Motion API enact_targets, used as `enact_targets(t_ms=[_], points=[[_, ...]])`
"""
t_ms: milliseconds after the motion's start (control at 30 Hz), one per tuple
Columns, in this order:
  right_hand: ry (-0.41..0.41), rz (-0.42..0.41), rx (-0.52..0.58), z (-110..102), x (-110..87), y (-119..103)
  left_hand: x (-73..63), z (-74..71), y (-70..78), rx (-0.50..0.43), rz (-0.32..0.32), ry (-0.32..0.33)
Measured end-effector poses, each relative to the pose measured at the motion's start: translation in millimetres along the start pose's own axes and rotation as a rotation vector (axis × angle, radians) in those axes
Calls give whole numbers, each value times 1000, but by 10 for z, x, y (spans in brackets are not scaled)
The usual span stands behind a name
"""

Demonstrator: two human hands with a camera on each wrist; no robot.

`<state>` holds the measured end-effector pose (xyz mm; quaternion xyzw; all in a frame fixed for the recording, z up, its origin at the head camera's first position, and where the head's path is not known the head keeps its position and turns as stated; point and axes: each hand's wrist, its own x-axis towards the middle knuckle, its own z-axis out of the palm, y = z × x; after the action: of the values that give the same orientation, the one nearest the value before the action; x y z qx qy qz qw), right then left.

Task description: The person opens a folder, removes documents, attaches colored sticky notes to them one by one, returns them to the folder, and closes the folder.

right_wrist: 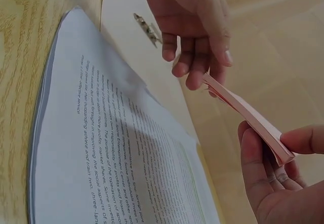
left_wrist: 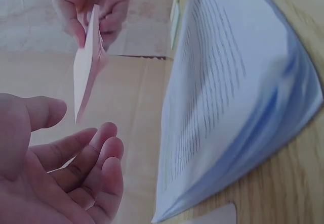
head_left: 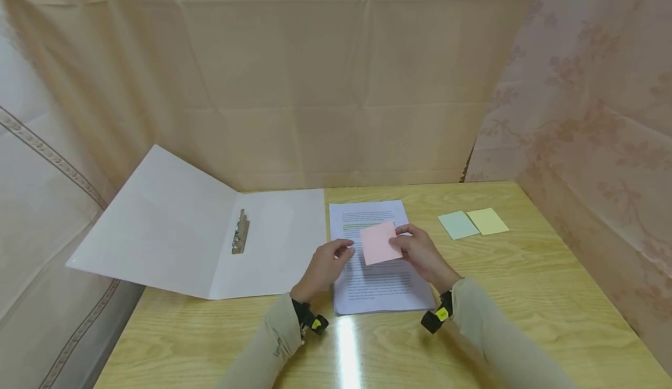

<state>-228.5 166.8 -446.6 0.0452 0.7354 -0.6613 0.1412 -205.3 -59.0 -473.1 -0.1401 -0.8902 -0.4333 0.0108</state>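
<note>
A pink sticky note pad (head_left: 376,245) is pinched between the thumb and fingers of my right hand (head_left: 423,256), raised over a stack of printed sheets (head_left: 383,290). Seen edge-on in the right wrist view, the pad (right_wrist: 253,117) shows several leaves, slightly parted at its far end. My left hand (head_left: 326,265) is near the pad's left edge, thumb and fingers apart. In the left wrist view nothing lies between that hand's (left_wrist: 66,168) thumb and loosely bent fingers. A green highlighted line (head_left: 357,226) crosses the top sheet, partly hidden by the pad.
Left of the sheets, a white folder (head_left: 283,231) lies spread, its cover (head_left: 157,225) tilted up and its metal clip (head_left: 240,232) near the fold. Green (head_left: 458,225) and yellow sticky note pads (head_left: 487,221) lie at the right. Fabric curtains (head_left: 315,86) surround the wooden table (head_left: 525,295).
</note>
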Motion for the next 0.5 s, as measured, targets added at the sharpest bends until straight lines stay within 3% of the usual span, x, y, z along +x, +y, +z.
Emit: enact_targets(t_ms=[500], points=[[-37, -15, 31, 79, 10, 60, 16, 59, 98, -129, -92, -25]])
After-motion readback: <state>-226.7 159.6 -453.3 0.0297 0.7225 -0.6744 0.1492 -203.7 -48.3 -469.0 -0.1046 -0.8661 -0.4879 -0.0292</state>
